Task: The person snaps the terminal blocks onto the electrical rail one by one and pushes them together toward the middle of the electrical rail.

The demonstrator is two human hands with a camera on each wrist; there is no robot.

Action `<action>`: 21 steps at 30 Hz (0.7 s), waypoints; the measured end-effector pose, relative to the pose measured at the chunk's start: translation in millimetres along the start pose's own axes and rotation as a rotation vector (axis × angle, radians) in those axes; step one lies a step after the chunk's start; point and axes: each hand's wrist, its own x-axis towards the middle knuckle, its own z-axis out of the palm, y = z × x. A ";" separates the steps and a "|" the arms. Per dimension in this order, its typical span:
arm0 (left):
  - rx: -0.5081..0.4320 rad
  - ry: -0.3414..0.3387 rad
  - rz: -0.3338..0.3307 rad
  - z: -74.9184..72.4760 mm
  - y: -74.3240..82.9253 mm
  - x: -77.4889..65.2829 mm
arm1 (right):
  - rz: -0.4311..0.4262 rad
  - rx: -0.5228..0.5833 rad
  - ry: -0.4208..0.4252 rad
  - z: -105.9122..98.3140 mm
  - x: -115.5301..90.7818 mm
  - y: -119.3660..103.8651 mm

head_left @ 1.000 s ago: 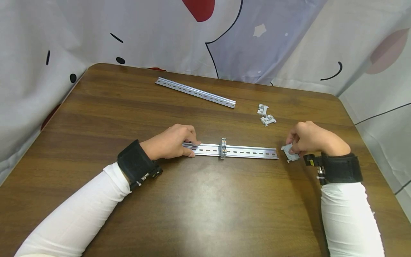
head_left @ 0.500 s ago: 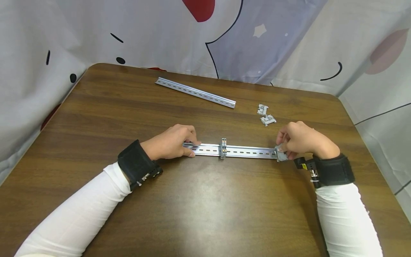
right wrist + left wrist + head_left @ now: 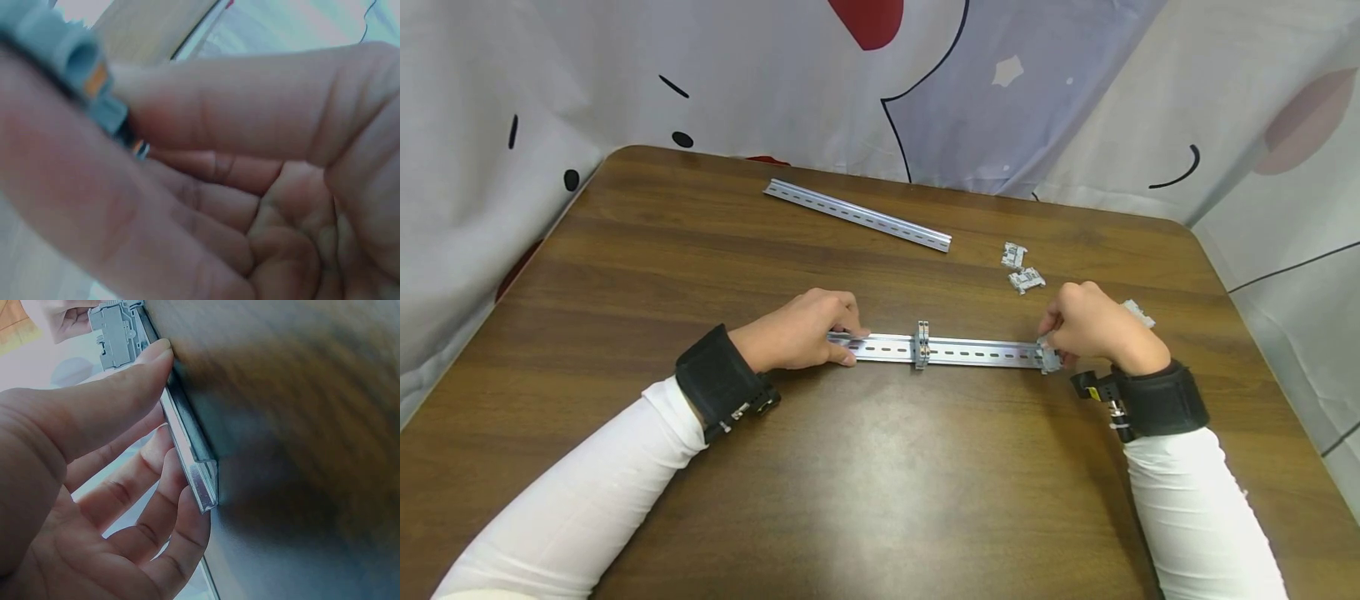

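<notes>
My left hand point(image 3: 805, 329) grips the left end of a slotted metal DIN rail point(image 3: 977, 353) lying on the table. In the left wrist view, thumb and fingers are on opposite edges of the rail point(image 3: 187, 444). Mounted upright near the rail's middle are grey terminal blocks point(image 3: 921, 345), pressed close together. At the rail's right end my right hand point(image 3: 1093, 325) pinches another grey terminal block point(image 3: 1048, 357), which overlaps the rail end. The right wrist view shows that terminal block point(image 3: 81, 59) blurred, with an orange spot, between thumb and finger; its contact with the rail is hidden.
A second DIN rail point(image 3: 857, 217) lies slantwise at the back. Two loose terminal blocks point(image 3: 1026, 280) lie right of it. One more loose block point(image 3: 1138, 312) is partly hidden behind my right hand. A patterned curtain point(image 3: 715, 75) borders the wooden table point(image 3: 880, 483).
My right hand has moved left with its terminal block, from beside the rail onto its right end. A loose block behind that hand has come into view. The left hand has stayed put.
</notes>
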 end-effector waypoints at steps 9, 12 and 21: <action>0.009 0.002 0.009 -1.2 -0.2 1.1 | -0.027 -0.092 0.060 1.1 3.8 -5.0; 0.014 0.005 0.013 -2.8 0.0 0.0 | -0.024 -0.111 0.059 0.7 7.3 -7.3; 0.013 -0.018 -0.011 -0.2 0.8 0.4 | 0.023 -0.118 -0.008 4.0 10.1 -14.6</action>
